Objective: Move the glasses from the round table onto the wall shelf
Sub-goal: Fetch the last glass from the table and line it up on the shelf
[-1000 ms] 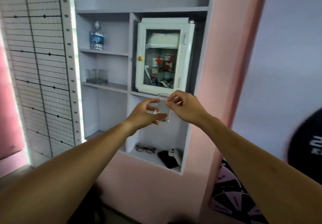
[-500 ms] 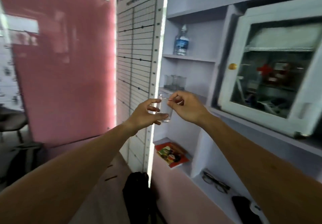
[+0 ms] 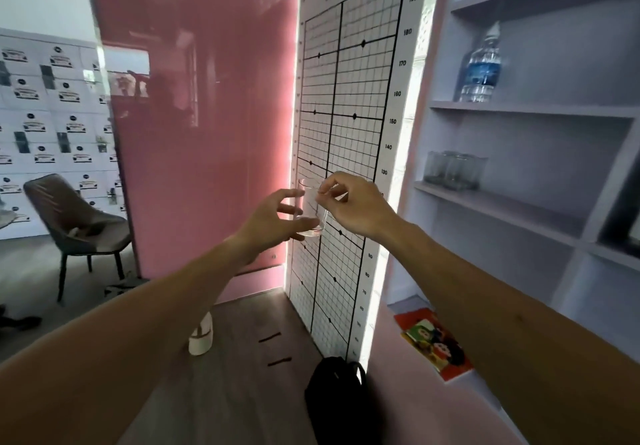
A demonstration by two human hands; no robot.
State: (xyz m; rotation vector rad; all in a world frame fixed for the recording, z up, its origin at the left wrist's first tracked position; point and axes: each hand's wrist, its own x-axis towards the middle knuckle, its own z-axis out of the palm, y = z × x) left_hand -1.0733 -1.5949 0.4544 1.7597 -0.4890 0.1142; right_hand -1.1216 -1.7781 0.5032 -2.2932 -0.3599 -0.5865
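Observation:
A clear drinking glass hangs in the air in front of the posture chart, held between both hands. My right hand pinches its rim from the right. My left hand cups its base and left side, fingers spread. On the wall shelf at the right stand several clear glasses, grouped near the shelf's left end. The held glass is well to the left of that shelf and a little lower. The round table is out of view.
A water bottle stands on the shelf above. A colourful book lies on the low shelf. A black bag sits on the floor under the grid chart. A grey chair stands at the left.
The view has swung left: the white cabinet has left the frame and the pink panel and chair have come in. Both hands keep the same hold on the glass.

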